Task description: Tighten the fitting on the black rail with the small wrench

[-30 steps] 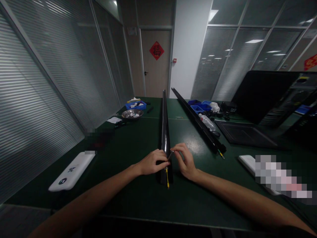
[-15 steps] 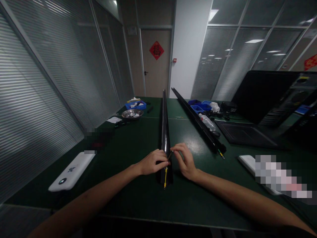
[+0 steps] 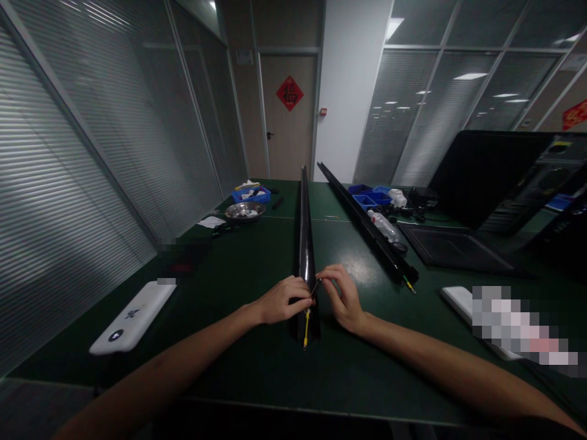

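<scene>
A long black metal rail (image 3: 306, 244) runs away from me down the middle of the table. From its near end comes a short yellow wire (image 3: 306, 330) with a ring terminal. My left hand (image 3: 285, 299) is closed over the rail's near end, fingers on top and thumb pressed in beside them; what lies under the fingertips is hidden. To the right of the rail, my right hand (image 3: 343, 298) pinches one end of a thin metal rod (image 3: 315, 286), like a small hex key. The rod's other end slants down toward the rail by my left fingertips.
A second black rail (image 3: 367, 226) lies at an angle on the right, with a yellow-green wire (image 3: 409, 285) at its end. Near it are a plastic bottle (image 3: 385, 227) and blue bins (image 3: 367, 200). A metal bowl (image 3: 245, 211) and white device (image 3: 135, 318) sit left.
The thin rod's angle shifts very slightly between my right fingertips. Both hands and the rail otherwise stay in place.
</scene>
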Available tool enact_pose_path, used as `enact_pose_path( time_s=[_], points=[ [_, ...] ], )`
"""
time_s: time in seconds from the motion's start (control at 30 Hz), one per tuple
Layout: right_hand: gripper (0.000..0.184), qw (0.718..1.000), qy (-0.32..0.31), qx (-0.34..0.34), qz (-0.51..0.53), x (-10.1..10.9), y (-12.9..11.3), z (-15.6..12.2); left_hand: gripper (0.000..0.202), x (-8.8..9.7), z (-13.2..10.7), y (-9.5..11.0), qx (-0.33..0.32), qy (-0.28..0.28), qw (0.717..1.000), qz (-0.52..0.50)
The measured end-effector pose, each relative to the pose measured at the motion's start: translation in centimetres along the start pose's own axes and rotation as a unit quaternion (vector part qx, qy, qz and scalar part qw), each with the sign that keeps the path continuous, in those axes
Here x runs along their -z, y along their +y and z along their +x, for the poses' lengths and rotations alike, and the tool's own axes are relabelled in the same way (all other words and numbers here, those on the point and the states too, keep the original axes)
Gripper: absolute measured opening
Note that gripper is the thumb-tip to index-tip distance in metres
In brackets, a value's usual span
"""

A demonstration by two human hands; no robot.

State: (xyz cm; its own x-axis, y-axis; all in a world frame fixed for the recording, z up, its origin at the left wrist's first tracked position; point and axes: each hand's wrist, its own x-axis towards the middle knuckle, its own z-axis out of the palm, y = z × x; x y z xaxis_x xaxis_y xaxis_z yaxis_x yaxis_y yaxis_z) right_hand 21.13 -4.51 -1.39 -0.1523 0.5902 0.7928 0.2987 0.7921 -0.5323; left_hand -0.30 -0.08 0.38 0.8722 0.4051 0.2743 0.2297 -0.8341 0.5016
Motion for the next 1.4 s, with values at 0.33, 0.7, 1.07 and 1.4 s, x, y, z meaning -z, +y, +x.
enact_pose_path(
  time_s=[0.33,0.7,1.07,1.4],
  points=[
    [0.02,1.0,0.008,0.006,0.0,-0.02,0.3,-0.01,0.027,-0.22,-0.02,-0.06,0.009,0.001,1.0,0.003],
    [0.02,1.0,0.001,0.008,-0.004,0.05,0.07,-0.01,0.028,-0.08,-0.01,-0.01,0.011,-0.005,1.0,0.007],
    [0.021,1.0,0.002,0.006,-0.006,0.0,0.07,-0.05,0.03,0.02,0.06,0.06,-0.001,-0.003,1.0,0.006],
    [0.019,1.0,-0.006,-0.016,0.02,-0.09,0.14,0.04,0.027,-0.06,0.15,0.29,0.0,-0.003,1.0,0.007]
  ],
)
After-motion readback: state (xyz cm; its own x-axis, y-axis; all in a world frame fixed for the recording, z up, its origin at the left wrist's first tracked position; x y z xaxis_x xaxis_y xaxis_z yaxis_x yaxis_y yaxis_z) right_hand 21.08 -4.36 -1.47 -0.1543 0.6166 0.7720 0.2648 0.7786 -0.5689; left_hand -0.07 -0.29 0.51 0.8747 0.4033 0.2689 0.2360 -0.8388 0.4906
